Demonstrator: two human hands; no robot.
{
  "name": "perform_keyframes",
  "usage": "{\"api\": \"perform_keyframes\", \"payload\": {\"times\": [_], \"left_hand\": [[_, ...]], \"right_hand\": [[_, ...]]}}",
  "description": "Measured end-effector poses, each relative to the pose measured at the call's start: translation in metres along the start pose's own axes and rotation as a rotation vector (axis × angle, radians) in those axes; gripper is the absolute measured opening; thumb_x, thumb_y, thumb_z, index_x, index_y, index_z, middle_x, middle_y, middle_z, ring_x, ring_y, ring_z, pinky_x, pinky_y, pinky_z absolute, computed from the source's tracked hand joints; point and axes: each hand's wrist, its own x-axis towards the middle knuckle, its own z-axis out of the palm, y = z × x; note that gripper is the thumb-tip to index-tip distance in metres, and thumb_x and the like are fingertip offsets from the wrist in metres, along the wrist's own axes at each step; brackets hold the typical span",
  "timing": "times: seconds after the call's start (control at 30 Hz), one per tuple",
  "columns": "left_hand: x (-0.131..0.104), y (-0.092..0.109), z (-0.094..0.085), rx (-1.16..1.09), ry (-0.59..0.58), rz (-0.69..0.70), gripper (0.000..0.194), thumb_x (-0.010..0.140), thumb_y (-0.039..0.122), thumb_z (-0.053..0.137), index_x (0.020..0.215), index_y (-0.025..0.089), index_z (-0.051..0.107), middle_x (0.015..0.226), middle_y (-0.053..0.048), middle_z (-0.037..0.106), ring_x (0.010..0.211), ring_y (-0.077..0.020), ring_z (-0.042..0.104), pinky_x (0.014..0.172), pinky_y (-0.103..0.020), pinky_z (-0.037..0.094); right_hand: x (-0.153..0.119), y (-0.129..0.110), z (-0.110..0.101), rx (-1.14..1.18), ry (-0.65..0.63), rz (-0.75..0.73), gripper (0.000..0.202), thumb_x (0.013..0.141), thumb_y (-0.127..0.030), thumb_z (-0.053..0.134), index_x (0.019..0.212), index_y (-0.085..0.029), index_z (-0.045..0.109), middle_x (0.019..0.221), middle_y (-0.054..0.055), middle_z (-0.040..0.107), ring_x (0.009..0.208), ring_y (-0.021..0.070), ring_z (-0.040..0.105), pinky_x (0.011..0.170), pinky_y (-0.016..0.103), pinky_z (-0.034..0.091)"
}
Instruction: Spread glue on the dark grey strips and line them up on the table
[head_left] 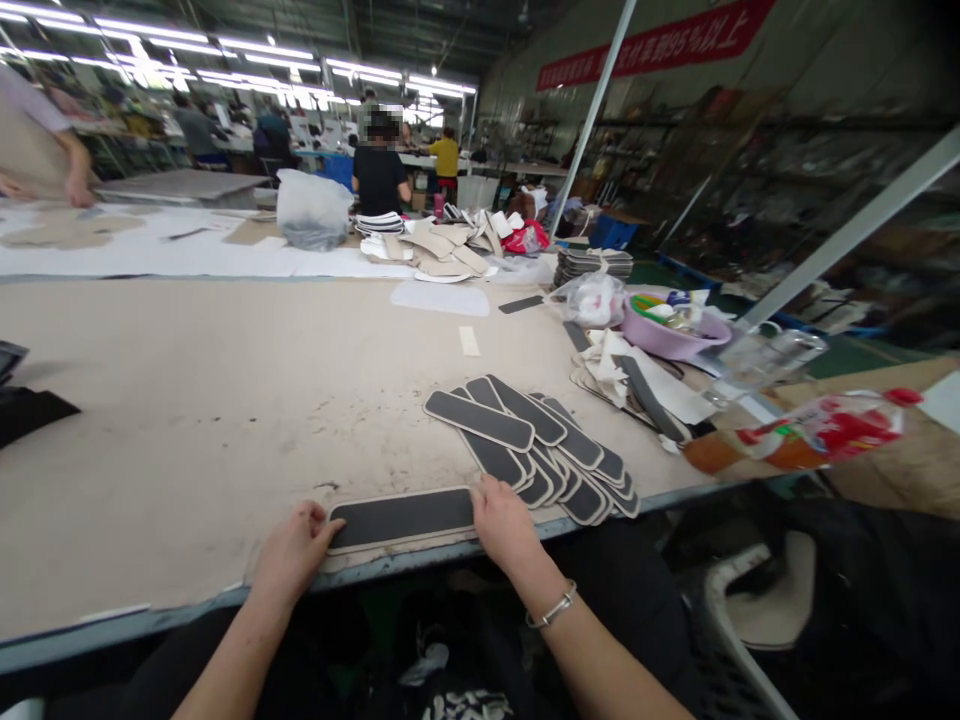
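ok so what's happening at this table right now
A person has both hands on a long dark-faced strip with pale edging at the near edge of the table: the left hand at one end, the right hand at the other. Just beyond the right hand lies a loose, overlapping pile of similar strips. Farther right sits a purple basin holding assorted items.

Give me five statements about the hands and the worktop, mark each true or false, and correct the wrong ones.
1. The left hand touches one end of a dark strip. True.
2. The right hand is at the strip's other end. True.
3. A bracelet circles the left wrist. False: it is on the right wrist.
4. The pile of strips lies left of the left hand. False: it lies beside the right hand.
5. The lilac basin has things in it. True.
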Motion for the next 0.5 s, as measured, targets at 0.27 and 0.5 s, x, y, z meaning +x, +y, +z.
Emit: {"api": "perform_keyframes", "payload": {"times": [0.27, 0.5], "left_hand": [[0.011, -0.005, 0.003, -0.029, -0.021, 0.035, 0.03, 0.074, 0.051, 0.041, 0.081, 0.022, 0.045, 0.065, -0.002, 0.061, 0.067, -0.0218, 0.061, 0.061, -0.029, 0.039], [0.014, -0.008, 0.006, -0.016, -0.032, 0.031, 0.033, 0.076, 0.054, 0.042, 0.083, 0.022, 0.047, 0.071, -0.003, 0.063, 0.072, -0.022, 0.062, 0.063, -0.029, 0.039]], "right_hand": [[-0.032, -0.088, 0.025, 0.171, -0.099, -0.753, 0.066, 0.093, -0.045, 0.037, 0.144, -0.007, 0.02, 0.151, 0.013, 0.022, 0.14, 0.0246, 0.013, 0.114, 0.045, 0.017], [-0.017, -0.043, 0.032, 0.111, -0.173, -0.581, 0.072, 0.092, -0.055, 0.034, 0.143, -0.004, 0.025, 0.151, 0.016, 0.018, 0.14, 0.0241, 0.01, 0.115, 0.045, 0.011]]}}
